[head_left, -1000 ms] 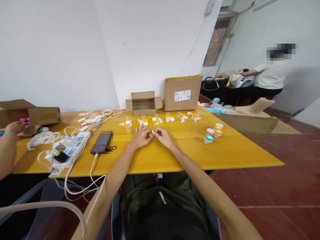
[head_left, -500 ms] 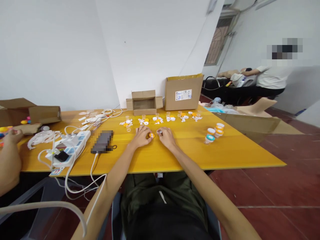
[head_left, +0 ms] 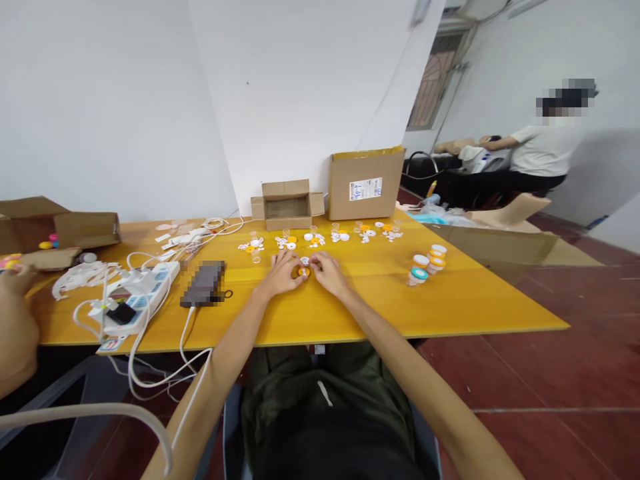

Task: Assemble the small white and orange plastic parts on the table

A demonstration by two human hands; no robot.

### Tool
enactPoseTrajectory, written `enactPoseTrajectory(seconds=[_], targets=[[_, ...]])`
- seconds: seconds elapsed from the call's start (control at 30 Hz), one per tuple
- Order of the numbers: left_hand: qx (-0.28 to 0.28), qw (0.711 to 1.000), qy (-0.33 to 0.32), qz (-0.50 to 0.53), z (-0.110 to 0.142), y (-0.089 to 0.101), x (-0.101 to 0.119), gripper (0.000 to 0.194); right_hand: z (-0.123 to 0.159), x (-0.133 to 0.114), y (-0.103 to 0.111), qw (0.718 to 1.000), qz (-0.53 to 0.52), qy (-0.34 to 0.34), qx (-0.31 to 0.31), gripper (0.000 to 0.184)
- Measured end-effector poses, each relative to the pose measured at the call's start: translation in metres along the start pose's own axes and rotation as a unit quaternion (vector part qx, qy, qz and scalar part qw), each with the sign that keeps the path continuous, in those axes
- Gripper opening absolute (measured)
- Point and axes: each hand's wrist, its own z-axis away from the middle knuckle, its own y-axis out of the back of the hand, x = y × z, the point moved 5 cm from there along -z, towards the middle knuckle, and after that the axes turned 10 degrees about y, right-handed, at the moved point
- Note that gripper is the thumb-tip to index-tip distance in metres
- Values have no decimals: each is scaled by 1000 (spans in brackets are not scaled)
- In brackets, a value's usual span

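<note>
Both of my hands work close together over the middle of the yellow table. My left hand (head_left: 284,275) is closed, its thumb and fingertips gripping a small round orange cap (head_left: 303,272) with a white centre. Just above the cap is a small white disc (head_left: 305,261), at the fingertips of my right hand (head_left: 327,273). That hand is closed in a pinch on the disc's edge; the exact contact is too small to see clearly. Beyond my hands lie several little groups of orange and white round parts (head_left: 293,242), with clear plastic cups (head_left: 256,256) among them.
Capped clear containers (head_left: 419,273) stand to the right. An open cardboard box (head_left: 287,220) and a closed carton (head_left: 367,187) stand at the back. On the left are a phone (head_left: 205,283), a power strip (head_left: 150,300) with cables, and a co-worker's arm (head_left: 17,327).
My right hand has moved slightly left toward my left hand. The white disc has come from my right fingertips to just above the orange cap. The co-worker's arm at left has shifted slightly.
</note>
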Motion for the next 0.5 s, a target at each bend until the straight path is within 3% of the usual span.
enactPoseTrajectory(seconds=[0.27, 0.5], targets=[[-26, 1000, -16, 5, 1, -2, 2, 22, 1, -17, 1, 999, 22, 10, -25, 16], [-3, 1000, 3, 8, -1, -3, -3, 23, 2, -17, -2, 998, 30, -2, -53, 14]])
